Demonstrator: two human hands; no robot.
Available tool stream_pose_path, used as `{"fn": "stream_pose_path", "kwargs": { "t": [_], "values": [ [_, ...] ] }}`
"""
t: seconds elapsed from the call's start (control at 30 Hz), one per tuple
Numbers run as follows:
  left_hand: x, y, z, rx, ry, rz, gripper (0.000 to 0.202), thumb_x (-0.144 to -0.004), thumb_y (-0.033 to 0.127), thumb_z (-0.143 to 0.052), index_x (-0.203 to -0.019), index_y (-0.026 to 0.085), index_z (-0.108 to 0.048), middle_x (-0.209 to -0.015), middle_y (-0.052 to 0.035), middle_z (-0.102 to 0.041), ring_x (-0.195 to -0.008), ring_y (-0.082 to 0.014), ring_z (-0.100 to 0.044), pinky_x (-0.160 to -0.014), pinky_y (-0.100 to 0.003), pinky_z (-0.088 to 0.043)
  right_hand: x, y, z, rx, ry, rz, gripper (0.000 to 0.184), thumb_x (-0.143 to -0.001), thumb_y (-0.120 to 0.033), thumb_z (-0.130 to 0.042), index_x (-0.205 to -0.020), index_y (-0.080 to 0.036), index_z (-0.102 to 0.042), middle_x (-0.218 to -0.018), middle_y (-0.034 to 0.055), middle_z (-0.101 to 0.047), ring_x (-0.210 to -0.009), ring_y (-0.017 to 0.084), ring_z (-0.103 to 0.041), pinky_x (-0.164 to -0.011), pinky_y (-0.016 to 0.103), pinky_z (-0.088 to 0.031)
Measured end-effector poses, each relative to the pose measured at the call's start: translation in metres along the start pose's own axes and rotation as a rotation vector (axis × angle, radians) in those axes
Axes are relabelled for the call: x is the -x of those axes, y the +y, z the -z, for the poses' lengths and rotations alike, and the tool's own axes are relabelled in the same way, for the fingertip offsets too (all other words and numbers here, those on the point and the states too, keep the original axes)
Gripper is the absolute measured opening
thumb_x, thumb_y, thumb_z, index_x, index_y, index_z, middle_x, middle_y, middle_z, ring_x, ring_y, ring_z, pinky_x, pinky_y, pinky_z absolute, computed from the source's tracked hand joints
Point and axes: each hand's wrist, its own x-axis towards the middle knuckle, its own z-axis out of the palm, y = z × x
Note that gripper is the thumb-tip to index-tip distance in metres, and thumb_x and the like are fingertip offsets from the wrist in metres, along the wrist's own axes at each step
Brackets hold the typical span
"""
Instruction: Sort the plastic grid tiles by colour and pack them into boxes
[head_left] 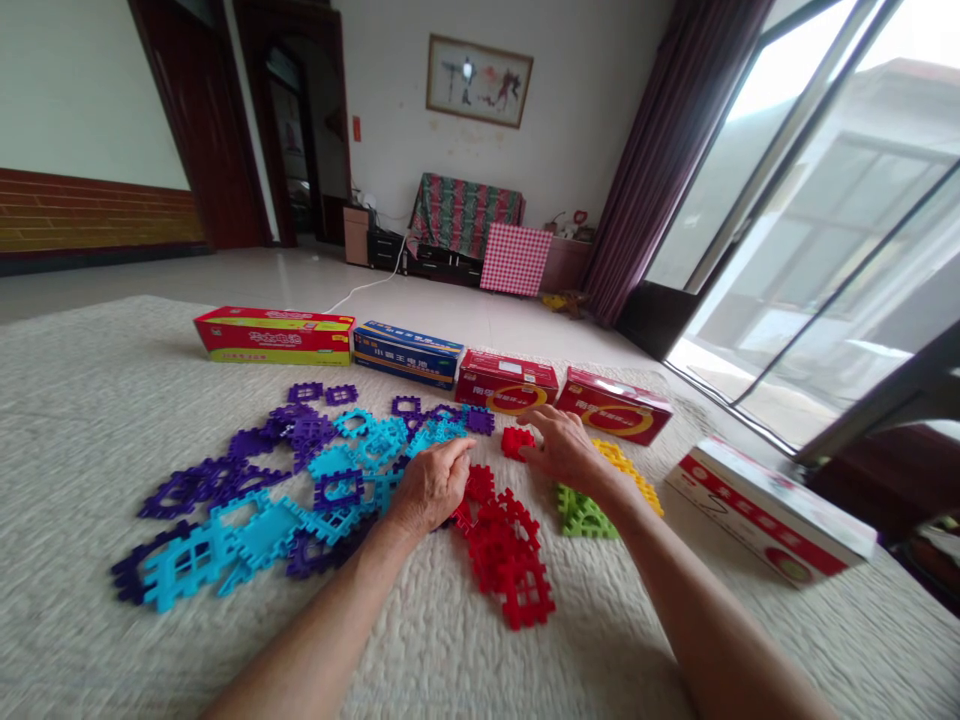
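Note:
My left hand (435,483) is closed, its fingers curled together between the light-blue pieces and the red pile. Whatever it holds, if anything, is hidden. My right hand (564,447) has thumb and fingers apart beside a small red plastic interlocking piece (516,442), with the thumb at its right edge. Nearer to me spreads a pile of red interlocking pieces (504,545). Under my right forearm lie green pieces (585,515), partly covered, and yellow pieces (628,470). To the left, light-blue pieces (262,530) and purple pieces (202,485) overlap in a wide heap.
A red-and-green box (276,337), a blue box (407,355) and two red boxes (507,382) (616,405) form a row behind the pieces. At the right stands a white-and-red box (769,510). Everything rests on a quilted beige cover (90,400).

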Motion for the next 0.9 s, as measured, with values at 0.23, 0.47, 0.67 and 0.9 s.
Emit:
{"fn": "stream_pose_path", "kwargs": {
  "t": [0.23,0.47,0.67,0.9],
  "values": [
    [-0.002,-0.003,0.0,0.032,0.036,0.025,0.034,-0.09,0.019,-0.039,-0.112,0.016,-0.063,-0.089,-0.0061,-0.074,-0.082,-0.0173,-0.069,-0.077,-0.028,-0.052,0.004,-0.036,0.02,-0.292,-0.222,0.15,0.021,-0.074,-0.013,-0.058,-0.093,-0.016,-0.067,-0.089,0.0045,-0.07,-0.079,0.014,-0.063,-0.073,0.025,-0.046],
    [-0.001,-0.006,-0.003,0.01,0.029,0.027,0.034,-0.089,0.017,-0.039,-0.112,0.017,-0.063,-0.087,-0.0052,-0.073,-0.082,-0.017,-0.068,-0.077,-0.027,-0.052,0.012,-0.041,0.031,-0.288,-0.46,0.145,0.023,-0.075,-0.017,-0.057,-0.095,-0.017,-0.068,-0.085,0.0037,-0.07,-0.074,0.012,-0.062,-0.064,0.022,-0.044],
    [-0.001,-0.004,-0.002,0.01,0.023,0.028,0.035,-0.088,0.018,-0.039,-0.112,0.016,-0.063,-0.091,-0.0073,-0.073,-0.083,-0.0186,-0.069,-0.078,-0.029,-0.052,0.009,-0.041,0.036,-0.349,-0.562,0.139,0.021,-0.074,-0.013,-0.055,-0.09,-0.016,-0.067,-0.075,-0.0001,-0.066,-0.065,0.009,-0.056,-0.059,0.019,-0.04],
    [-0.003,-0.004,0.0,0.018,0.041,0.061,0.035,-0.087,0.014,-0.039,-0.112,0.017,-0.064,-0.087,-0.0045,-0.073,-0.081,-0.0167,-0.069,-0.077,-0.027,-0.051,0.01,-0.041,0.04,-0.578,-0.663,0.125,0.015,-0.076,-0.019,-0.057,-0.087,-0.015,-0.066,-0.068,-0.0025,-0.06,-0.059,0.007,-0.051,-0.055,0.019,-0.039]
  ]
}}
